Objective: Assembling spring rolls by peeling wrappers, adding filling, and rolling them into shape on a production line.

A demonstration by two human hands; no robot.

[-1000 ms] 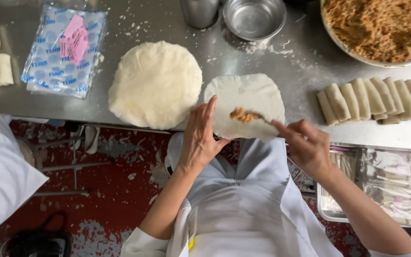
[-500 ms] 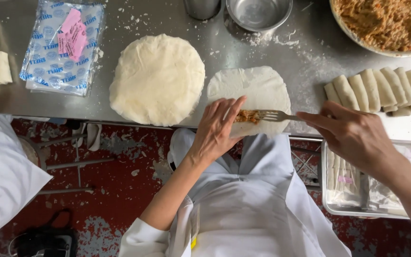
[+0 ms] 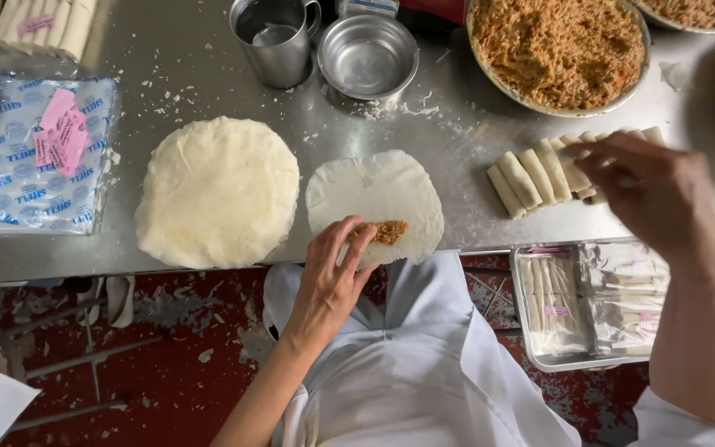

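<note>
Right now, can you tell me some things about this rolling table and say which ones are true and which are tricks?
1. The left hand touches the single wrapper. True.
2. A spoonful of filling lies on that wrapper. True.
3. The right hand rests on the stack of wrappers. False: it is over the finished rolls.
4. The metal bowl is full of filling. False: it looks empty; the filling is in the large bowl.
5. A metal mug stands beside the metal bowl. True.
</note>
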